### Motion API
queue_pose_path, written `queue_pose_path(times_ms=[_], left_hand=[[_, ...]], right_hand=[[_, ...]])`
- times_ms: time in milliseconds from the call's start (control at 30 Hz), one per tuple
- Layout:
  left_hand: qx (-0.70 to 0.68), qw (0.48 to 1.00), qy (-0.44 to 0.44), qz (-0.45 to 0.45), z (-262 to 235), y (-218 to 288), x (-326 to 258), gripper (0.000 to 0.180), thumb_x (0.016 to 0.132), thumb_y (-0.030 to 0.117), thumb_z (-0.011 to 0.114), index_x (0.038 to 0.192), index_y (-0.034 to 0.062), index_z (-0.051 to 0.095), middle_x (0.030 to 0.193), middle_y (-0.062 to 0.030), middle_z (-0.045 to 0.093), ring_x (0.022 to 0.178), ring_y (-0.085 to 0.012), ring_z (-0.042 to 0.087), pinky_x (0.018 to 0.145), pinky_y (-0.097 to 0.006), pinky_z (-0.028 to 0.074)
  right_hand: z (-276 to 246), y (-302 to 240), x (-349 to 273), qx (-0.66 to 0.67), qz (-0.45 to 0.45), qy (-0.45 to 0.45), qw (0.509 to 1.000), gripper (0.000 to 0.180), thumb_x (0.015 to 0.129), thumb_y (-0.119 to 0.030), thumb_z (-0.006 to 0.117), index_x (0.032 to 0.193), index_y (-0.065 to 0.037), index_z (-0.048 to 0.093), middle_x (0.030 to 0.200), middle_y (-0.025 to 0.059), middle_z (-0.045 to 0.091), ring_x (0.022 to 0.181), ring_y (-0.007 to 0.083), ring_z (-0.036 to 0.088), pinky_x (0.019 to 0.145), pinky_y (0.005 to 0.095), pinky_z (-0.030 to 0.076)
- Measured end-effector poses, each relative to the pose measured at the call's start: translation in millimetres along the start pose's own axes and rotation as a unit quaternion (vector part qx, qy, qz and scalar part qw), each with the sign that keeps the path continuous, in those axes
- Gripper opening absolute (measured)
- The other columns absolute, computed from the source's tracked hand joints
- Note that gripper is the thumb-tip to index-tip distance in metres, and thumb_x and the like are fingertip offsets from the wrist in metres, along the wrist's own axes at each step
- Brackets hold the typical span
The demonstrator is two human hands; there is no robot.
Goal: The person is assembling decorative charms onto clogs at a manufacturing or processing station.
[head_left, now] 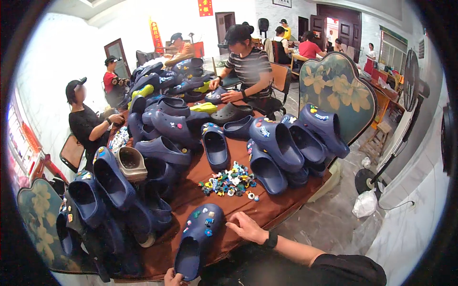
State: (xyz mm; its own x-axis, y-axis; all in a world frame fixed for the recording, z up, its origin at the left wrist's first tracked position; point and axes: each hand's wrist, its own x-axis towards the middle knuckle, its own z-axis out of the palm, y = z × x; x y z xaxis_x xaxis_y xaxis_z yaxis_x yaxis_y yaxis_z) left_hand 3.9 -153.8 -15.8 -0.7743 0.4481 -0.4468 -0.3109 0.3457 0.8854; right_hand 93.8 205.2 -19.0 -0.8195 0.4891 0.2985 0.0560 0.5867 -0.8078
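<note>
Left hand clamps a charm-dotted navy foam clog by the heel; right hand, fingers loosely apart, beside its toe.

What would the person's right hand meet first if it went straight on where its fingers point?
Probably the toe end of the charm-studded navy clog in the left hand, though depth there is hard to judge.

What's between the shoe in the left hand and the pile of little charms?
Only bare brown cloth lies between the navy clog and the charms, in the head view.
</note>
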Motion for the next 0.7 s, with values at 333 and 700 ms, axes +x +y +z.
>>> queue_pose_path(times_ms=[333, 700], left_hand=[[-0.132, 0.98, -0.057, 0.138, 104.0, 47.5, 25.4, 0.041, 0.09, 0.004, 0.053, 0.13, 0.0004, 0.042, 0.102, -0.0086, 0.061, 0.08, -0.0166, 0.062, 0.071, -0.028, 0.054], [-0.096, 0.972, -0.022, 0.216, 127.7, 84.0, 66.1, 0.047, 0.09, 0.005, 0.063, 0.132, 0.0005, 0.042, 0.107, -0.0085, 0.059, 0.083, -0.0154, 0.062, 0.074, -0.027, 0.051]], right_hand=[[-11.8, -38.9, -11.2, 0.03, 0.042, -0.2, 0.978, 0.088, 0.086, -0.064, 0.057, 0.136, 0.004, 0.031, 0.079, 0.0244, 0.064, 0.077, 0.0414, 0.066, 0.069, 0.0463, 0.052], [-28.4, -31.4, 38.1, 0.137, 0.066, -0.07, 0.986, 0.054, 0.093, -0.012, 0.057, 0.14, 0.0, 0.034, 0.124, 0.0117, 0.057, 0.11, 0.022, 0.056, 0.098, 0.0347, 0.044]])
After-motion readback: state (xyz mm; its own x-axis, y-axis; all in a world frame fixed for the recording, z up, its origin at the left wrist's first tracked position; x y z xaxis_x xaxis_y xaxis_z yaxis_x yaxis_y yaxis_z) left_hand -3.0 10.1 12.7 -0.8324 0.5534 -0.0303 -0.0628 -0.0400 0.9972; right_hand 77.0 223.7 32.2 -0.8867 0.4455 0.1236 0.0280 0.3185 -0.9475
